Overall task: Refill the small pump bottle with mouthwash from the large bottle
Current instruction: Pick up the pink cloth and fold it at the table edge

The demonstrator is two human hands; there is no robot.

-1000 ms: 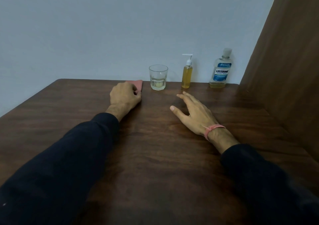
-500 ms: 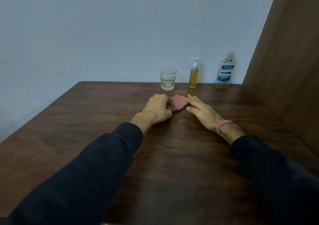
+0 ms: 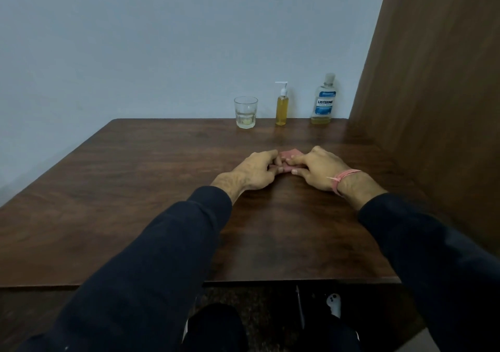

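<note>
The small pump bottle (image 3: 281, 108), filled with yellow liquid and topped by a white pump, stands upright at the table's far edge. To its right stands the large mouthwash bottle (image 3: 325, 103) with a blue label and its cap on. My left hand (image 3: 254, 170) and my right hand (image 3: 316, 168) meet at mid-table, well short of both bottles. Between them they pinch a small pink folded cloth (image 3: 290, 153), which the fingers mostly hide.
A clear drinking glass (image 3: 245, 112) with a little liquid stands left of the pump bottle. The dark wooden table (image 3: 135, 189) meets a pale wall at the back, and a brown wooden panel (image 3: 433, 108) rises along its right side.
My left hand has slid the pink cloth from near the glass toward me to mid-table. My right hand has closed in and now pinches it too. The view has pulled back.
</note>
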